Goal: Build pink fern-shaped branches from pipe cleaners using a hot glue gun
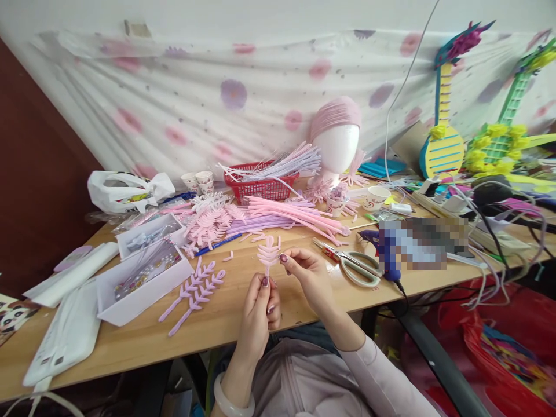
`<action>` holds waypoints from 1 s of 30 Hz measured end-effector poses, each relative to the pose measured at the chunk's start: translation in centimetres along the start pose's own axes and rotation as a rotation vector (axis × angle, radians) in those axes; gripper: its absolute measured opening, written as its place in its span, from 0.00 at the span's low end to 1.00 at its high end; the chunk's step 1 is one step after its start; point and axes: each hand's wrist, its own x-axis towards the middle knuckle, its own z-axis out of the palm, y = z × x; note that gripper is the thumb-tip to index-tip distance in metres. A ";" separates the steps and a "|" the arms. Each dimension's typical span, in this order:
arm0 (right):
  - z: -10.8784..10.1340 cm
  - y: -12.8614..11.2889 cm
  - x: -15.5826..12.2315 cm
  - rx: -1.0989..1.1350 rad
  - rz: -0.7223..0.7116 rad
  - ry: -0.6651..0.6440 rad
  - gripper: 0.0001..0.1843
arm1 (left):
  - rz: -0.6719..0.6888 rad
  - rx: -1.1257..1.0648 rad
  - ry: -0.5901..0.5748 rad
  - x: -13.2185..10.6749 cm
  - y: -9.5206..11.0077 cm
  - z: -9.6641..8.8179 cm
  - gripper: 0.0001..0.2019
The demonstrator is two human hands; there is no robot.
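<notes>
A pale pink pipe-cleaner leaf sprig (268,252) stands upright above the table's front edge, with a loop at its top and short side branches. My left hand (257,307) is closed round its stem from below. At the sprig's right side my right hand (307,277) pinches a branch tip between thumb and fingers. To the left, two purple pipe-cleaner sprigs (196,295) lie flat on the wooden table. A pair of scissors (358,266) rests to the right of my right hand, handles toward the right.
White boxes (108,304) of beads stand left. Behind are pink pipe cleaners (299,215), a pile of pink sprigs (208,227), a red basket (260,188) and a foam head (336,147). A purple glue gun (391,263) with its cord lies right, partly blurred out.
</notes>
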 end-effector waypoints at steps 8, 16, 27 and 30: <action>0.3 0.9 -0.2 0.000 0.008 0.044 0.10 | 0.013 -0.011 -0.021 0.0 -0.1 -0.1 0.19; 0.2 1.5 -0.3 -0.068 -0.020 0.066 0.11 | 0.018 -0.024 -0.044 -0.1 -0.2 -0.2 0.18; 0.3 1.5 -0.3 -0.040 -0.038 0.059 0.11 | 0.014 -0.012 -0.072 0.0 -0.2 -0.2 0.17; 0.2 1.2 -0.7 -0.014 -0.026 0.051 0.12 | 0.008 -0.016 -0.054 -0.1 -0.1 -0.2 0.18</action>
